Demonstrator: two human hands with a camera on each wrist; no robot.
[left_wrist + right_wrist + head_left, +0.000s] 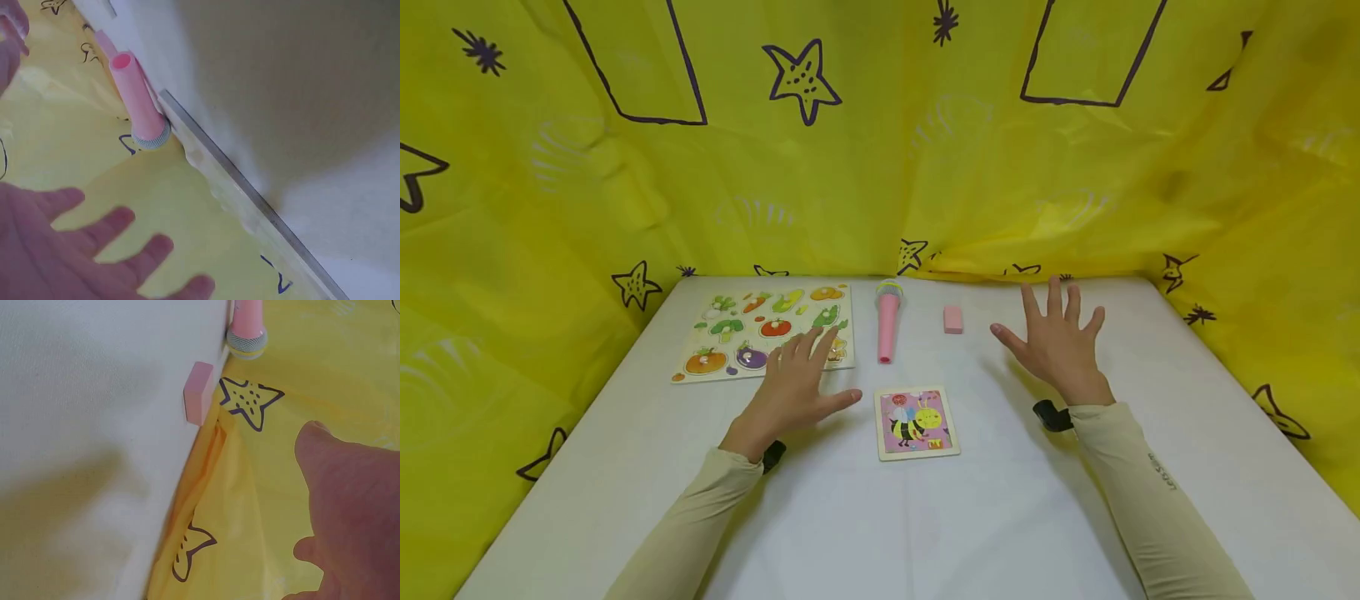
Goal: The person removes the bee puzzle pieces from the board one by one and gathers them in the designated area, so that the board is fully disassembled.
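Note:
My left hand [796,385] has its fingers spread over the near right corner of the vegetable puzzle board [747,325] and holds nothing. Spread wide as well, my right hand [1060,346] is raised over the right side of the table, to the right of a small pink block [952,320]. A pink toy microphone [887,325] with a grey mesh head lies between the board and the block. Nearer to me lies a small bee picture puzzle [916,423] in a pale frame. The left wrist view shows the left fingers [119,222] apart from the microphone [139,97].
A white table [910,533] carries all these things. Yellow cloth [865,167] with dark star drawings hangs behind it and on both sides. Each wrist wears a dark camera band, the right one [1051,416] showing plainly.

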